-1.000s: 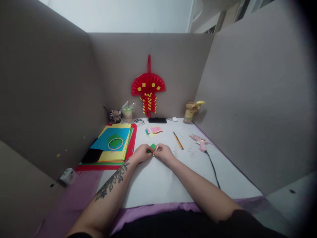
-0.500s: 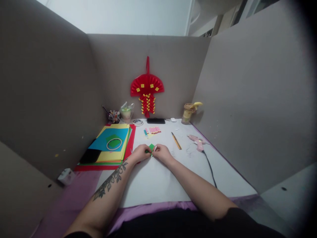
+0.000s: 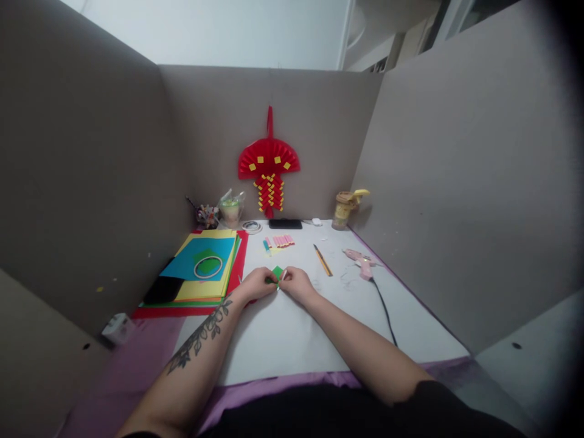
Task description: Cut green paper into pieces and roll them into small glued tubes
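Both my hands meet over the white tabletop, around a small piece of green paper [image 3: 277, 271]. From its left side, my left hand [image 3: 258, 283] pinches the paper between thumb and fingers. My right hand [image 3: 298, 285] is closed at the paper's right edge, fingertips almost touching those of the left. A narrow white bit shows by the right fingertips; its kind is too small to tell. Beyond the hands lie a row of small pink paper rolls [image 3: 283, 241] and a blue roll or stick [image 3: 266, 246].
Coloured paper sheets [image 3: 182, 258] with a tape ring [image 3: 208, 257] on top lie left. To the right are a yellow pen or cutter [image 3: 323, 260] and a corded pink glue gun [image 3: 365, 265]. A phone [image 3: 285, 224], cups and a red fan decoration [image 3: 269, 161] are at the back wall.
The view has shifted slightly. Both hands keep their pinch on the green paper, with only slight movement of the fingers.
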`<state>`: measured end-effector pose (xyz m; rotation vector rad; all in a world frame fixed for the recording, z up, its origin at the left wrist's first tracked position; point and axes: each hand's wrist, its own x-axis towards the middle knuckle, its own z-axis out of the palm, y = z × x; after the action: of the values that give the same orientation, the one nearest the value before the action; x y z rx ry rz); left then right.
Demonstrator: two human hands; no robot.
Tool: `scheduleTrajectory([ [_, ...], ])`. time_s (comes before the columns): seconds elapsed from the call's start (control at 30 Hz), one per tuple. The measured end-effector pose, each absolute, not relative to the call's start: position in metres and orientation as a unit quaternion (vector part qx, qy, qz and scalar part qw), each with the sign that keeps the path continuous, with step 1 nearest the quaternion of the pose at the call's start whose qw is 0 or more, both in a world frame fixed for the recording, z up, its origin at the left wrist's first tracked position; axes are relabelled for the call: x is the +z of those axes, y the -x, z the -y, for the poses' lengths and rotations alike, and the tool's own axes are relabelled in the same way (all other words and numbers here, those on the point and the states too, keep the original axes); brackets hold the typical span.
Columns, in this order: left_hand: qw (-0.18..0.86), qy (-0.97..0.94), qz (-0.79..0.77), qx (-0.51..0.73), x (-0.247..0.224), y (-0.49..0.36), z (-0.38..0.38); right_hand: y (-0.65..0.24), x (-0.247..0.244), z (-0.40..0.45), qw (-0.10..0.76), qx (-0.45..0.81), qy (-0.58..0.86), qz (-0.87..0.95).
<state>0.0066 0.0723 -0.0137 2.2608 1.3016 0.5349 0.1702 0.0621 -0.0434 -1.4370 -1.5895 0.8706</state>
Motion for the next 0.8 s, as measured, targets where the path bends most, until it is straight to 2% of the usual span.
scheduleTrajectory([
  [0.4,0.196,-0.818,-0.512,0.175,-0.014,-0.01,-0.07,-0.169,-0.049,-0.064,0.388,0.298,0.578,0.653],
  [0.8,0.151,-0.823,-0.522,0.166,-0.018,-0.01,-0.072,-0.173,-0.028,-0.061,0.385,0.235,0.564,0.691],
])
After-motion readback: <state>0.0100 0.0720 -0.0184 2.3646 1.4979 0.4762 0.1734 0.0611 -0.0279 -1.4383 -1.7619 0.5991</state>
